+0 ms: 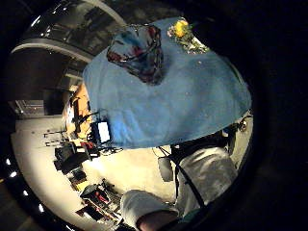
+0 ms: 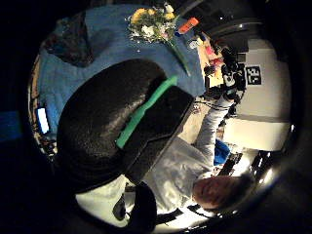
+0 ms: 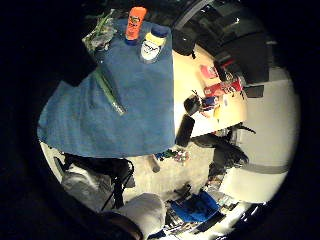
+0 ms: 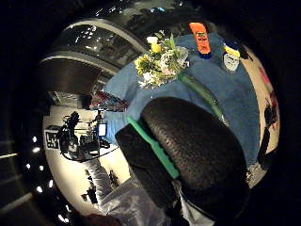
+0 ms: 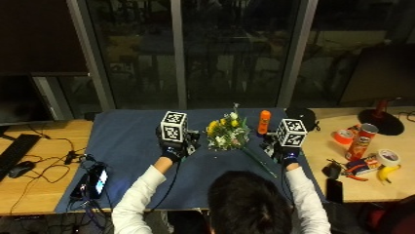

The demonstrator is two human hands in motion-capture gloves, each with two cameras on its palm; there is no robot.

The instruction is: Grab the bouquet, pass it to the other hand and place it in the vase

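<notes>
Blue cloth (image 5: 129, 146) bears bouquet (image 5: 227, 132), orange bottle (image 5: 264, 122) beside; either hand's grip: cannot tell.

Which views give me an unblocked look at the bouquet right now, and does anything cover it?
Outside view: bouquet lies unblocked on the blue cloth, between left hand and right hand. Both thumb side palm views: a black glove part fills the middle, flowers showing beyond it. Left little finger side palm view: flowers only near the edge.
</notes>
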